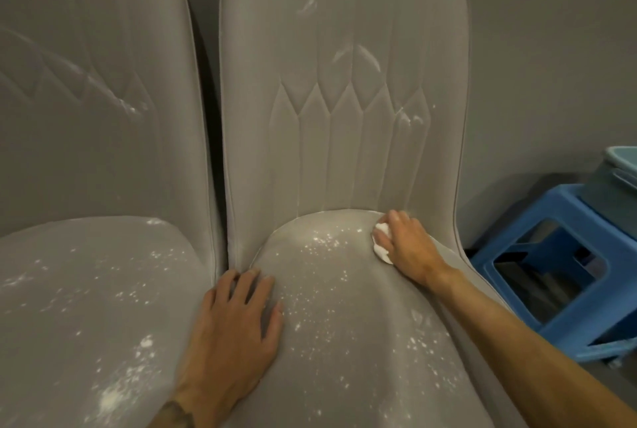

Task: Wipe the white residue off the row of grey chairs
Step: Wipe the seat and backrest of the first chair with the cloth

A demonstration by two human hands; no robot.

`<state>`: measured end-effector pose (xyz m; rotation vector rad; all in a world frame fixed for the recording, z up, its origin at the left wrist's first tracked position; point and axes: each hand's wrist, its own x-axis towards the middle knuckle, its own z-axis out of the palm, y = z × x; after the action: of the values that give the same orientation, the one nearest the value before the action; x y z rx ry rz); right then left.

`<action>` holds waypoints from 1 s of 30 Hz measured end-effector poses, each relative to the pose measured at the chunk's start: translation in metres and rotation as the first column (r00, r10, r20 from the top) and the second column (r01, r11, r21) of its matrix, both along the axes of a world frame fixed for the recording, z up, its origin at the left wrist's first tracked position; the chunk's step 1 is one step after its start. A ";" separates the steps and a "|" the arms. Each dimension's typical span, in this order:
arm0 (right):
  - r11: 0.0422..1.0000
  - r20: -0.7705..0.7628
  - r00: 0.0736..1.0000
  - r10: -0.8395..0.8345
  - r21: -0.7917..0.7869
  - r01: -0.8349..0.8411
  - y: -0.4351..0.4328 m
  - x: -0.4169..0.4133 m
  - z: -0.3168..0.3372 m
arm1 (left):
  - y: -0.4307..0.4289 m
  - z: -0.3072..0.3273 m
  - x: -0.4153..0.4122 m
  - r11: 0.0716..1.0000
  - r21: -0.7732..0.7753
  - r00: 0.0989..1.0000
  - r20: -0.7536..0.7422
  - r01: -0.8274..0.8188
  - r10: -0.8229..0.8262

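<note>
Two grey upholstered chairs stand side by side. The right chair (344, 152) fills the middle of the view, and white residue (324, 241) speckles its seat and streaks its backrest. The left chair (86, 272) carries white specks on its seat too. My right hand (406, 241) grips a small white wad of cloth (381, 245) and presses it on the back right corner of the right chair's seat. My left hand (234, 331) lies flat with spread fingers on the left front part of that same seat.
A blue plastic stool (558, 276) stands right of the chairs, with a teal bin (617, 193) on top of it. A grey wall runs behind the chairs. A narrow dark gap separates the two chairs.
</note>
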<state>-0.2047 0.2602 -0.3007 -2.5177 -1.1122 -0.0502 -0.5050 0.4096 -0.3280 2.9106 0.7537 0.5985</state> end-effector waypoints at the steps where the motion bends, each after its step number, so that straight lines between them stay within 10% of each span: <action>1: 0.999 0.008 0.999 -0.051 -0.003 0.051 0.007 -0.001 0.000 | 0.001 0.000 0.001 1.000 0.003 1.000 0.002 0.000 0.000; 8: 0.968 0.007 0.969 0.248 0.022 -0.248 0.015 -0.041 -0.007 | 0.002 -0.003 0.001 1.000 0.013 1.000 0.021 0.000 0.000; 15: 0.997 0.021 0.997 -0.077 -0.031 0.078 0.031 -0.014 0.000 | 0.003 -0.002 0.001 1.000 -0.013 1.000 0.003 0.002 -0.002; 21: 0.956 -0.015 0.957 0.289 0.045 -0.288 0.025 -0.054 -0.006 | 0.002 -0.003 0.000 0.999 -0.032 1.000 -0.015 0.004 -0.004; 27: 0.994 0.069 0.995 -0.071 -0.077 0.076 0.031 -0.003 0.000 | 0.004 0.002 0.000 0.999 -0.053 0.999 -0.038 0.000 -0.002; 30: 0.998 0.062 0.997 0.039 -0.042 -0.037 0.065 -0.037 -0.008 | 0.003 0.006 0.000 0.995 -0.096 0.997 -0.075 -0.004 -0.003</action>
<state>-0.2419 0.3250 -0.3086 -2.5461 -1.1971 -0.0974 -0.5054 0.4129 -0.3222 2.8578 0.7693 0.4426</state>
